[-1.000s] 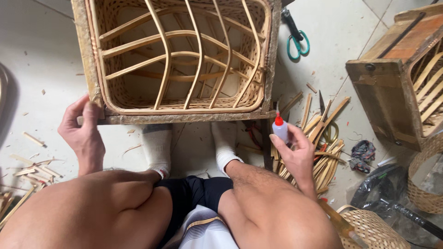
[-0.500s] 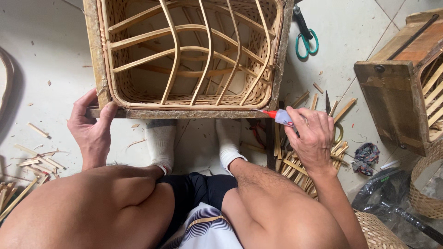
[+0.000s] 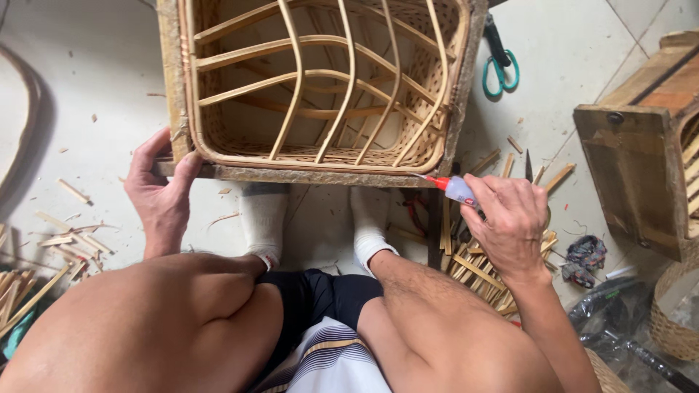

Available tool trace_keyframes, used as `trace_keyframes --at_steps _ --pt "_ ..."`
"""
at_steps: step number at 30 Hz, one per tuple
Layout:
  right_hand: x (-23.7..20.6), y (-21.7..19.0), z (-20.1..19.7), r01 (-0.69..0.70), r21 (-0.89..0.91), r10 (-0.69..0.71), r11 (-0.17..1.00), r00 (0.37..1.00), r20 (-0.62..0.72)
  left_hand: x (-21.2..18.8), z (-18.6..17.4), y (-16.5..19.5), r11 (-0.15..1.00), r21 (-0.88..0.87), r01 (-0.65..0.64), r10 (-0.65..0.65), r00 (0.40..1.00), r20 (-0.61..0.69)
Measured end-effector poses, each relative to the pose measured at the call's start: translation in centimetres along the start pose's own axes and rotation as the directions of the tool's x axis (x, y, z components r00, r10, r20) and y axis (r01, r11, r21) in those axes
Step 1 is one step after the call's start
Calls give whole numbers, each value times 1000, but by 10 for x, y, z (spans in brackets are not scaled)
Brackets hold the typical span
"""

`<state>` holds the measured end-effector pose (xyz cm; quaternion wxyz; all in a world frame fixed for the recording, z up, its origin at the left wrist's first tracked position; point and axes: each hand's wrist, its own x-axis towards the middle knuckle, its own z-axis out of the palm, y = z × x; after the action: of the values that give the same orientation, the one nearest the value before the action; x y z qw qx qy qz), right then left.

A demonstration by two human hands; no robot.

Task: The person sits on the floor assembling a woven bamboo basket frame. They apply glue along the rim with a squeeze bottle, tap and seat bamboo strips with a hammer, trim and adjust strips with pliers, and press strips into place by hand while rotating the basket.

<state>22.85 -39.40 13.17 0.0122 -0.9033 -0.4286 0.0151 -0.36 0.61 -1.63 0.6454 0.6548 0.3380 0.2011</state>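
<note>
A square woven rattan basket (image 3: 320,87) with bent cane ribs and a rough wooden rim stands on the floor in front of my knees. My left hand (image 3: 159,191) grips its near left corner, thumb on the rim. My right hand (image 3: 510,218) holds a small glue bottle (image 3: 457,189) with a red nozzle. The nozzle tip touches the rim at the basket's near right corner. My two white-socked feet (image 3: 313,218) rest under the basket's near edge.
Cut cane strips (image 3: 473,255) lie piled under my right hand, with more scraps (image 3: 51,240) at the left. Green-handled scissors (image 3: 499,65) lie beyond the basket. A wooden crate (image 3: 641,160) stands at the right, a woven basket (image 3: 673,320) and dark plastic near it.
My right hand tipped the glue bottle from upright over the cane pile to sideways, bringing its red nozzle onto the basket's near right rim. The left hand stayed on the corner.
</note>
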Motion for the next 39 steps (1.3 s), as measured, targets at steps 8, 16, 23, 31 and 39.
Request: trace_keyframes --at_steps 8,16,23,31,39 --pt "18 -23 2 84 -1 -84 996 996 13 1 -4 2 998 63 9 -7 999 -32" --pt "28 -27 -5 126 -26 -125 992 991 46 3 -5 -3 999 2 54 -54 997 -48" --pt "44 -46 -3 147 24 -148 989 988 51 7 -5 -12 994 -80 71 -75 996 -54" --pt "61 -57 -10 184 43 -188 982 977 105 13 -7 -9 991 -104 84 -90 995 -50" --pt "79 -77 -5 245 83 -251 966 965 79 15 -8 -9 993 -96 69 -74 996 -52"
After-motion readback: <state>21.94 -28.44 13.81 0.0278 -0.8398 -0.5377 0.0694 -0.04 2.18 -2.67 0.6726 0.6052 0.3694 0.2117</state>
